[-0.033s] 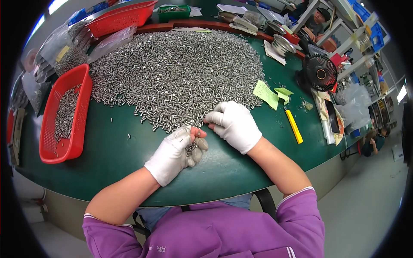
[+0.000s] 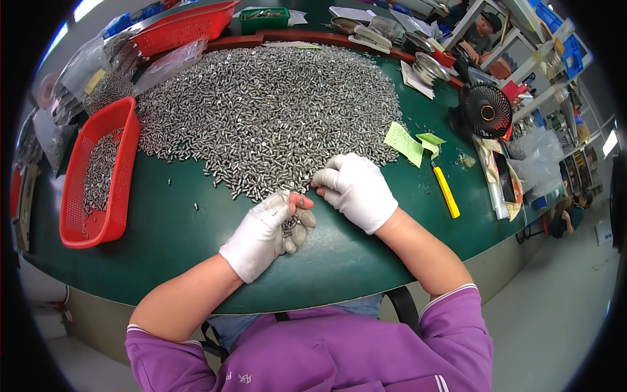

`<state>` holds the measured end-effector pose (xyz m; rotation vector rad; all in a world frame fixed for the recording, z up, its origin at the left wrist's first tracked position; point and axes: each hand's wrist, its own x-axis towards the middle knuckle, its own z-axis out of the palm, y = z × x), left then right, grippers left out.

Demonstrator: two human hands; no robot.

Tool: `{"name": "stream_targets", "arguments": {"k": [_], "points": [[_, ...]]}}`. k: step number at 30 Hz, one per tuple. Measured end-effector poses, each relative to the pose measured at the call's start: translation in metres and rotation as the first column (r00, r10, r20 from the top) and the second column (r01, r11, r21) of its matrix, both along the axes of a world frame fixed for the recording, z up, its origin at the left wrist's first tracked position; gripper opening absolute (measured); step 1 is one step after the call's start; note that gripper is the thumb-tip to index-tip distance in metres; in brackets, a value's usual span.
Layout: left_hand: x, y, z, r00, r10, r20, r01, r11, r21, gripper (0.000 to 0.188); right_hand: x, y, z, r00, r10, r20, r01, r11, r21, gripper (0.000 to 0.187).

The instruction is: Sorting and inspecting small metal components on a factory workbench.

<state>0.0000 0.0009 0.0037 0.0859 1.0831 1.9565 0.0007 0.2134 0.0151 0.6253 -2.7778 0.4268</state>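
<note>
My left hand [image 2: 266, 234], in a white glove with the thumb tip bare, curls palm up around several small metal pins [image 2: 288, 226]. My right hand [image 2: 356, 189], gloved the same way with bare fingertips, is closed in a pinch at the near edge of a wide heap of silvery metal pins [image 2: 268, 111]. Whatever lies between those fingertips is too small to make out. The two hands are close together but apart. A red plastic basket [image 2: 121, 176] on the left holds more such pins.
A yellow box cutter [image 2: 446, 191] and green paper slips [image 2: 405, 144] lie right of the heap. Beyond them stands a black fan [image 2: 486, 111]. Plastic bags of parts [image 2: 108, 72] crowd the far left, near another red basket [image 2: 186, 31]. A person [image 2: 484, 32] sits at the far right.
</note>
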Motion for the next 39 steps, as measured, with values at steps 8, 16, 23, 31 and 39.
{"name": "stream_targets", "arguments": {"k": [8, 16, 23, 31, 39], "points": [[0.000, 0.000, -0.001, 1.000, -0.003, -0.004, 0.003, 0.999, -0.033, 0.022, 0.003, -0.001, -0.002, 0.997, 0.078, -0.015, -0.080, 0.990, -0.112, 0.013], [-0.001, -0.001, -0.002, 0.998, -0.051, -0.021, 0.049, 0.996, -0.068, 0.022, 0.008, -0.005, 0.008, 0.963, 0.267, -0.041, -0.263, 0.895, -0.360, 0.017], [-0.002, 0.000, -0.004, 0.998, -0.015, 0.060, 0.020, 0.997, -0.078, 0.024, 0.002, 0.008, 0.003, 0.992, -0.036, -0.118, 0.003, 0.965, -0.263, 0.010], [0.000, 0.000, 0.002, 0.999, -0.019, -0.031, 0.020, 1.000, 0.004, 0.029, -0.001, 0.009, -0.004, 0.999, -0.033, -0.023, 0.031, 0.995, -0.096, 0.010], [0.002, 0.003, 0.001, 1.000, 0.026, -0.002, -0.026, 0.998, -0.064, 0.027, 0.003, 0.001, -0.004, 0.993, 0.050, 0.105, -0.015, 0.949, -0.314, 0.010]]}}
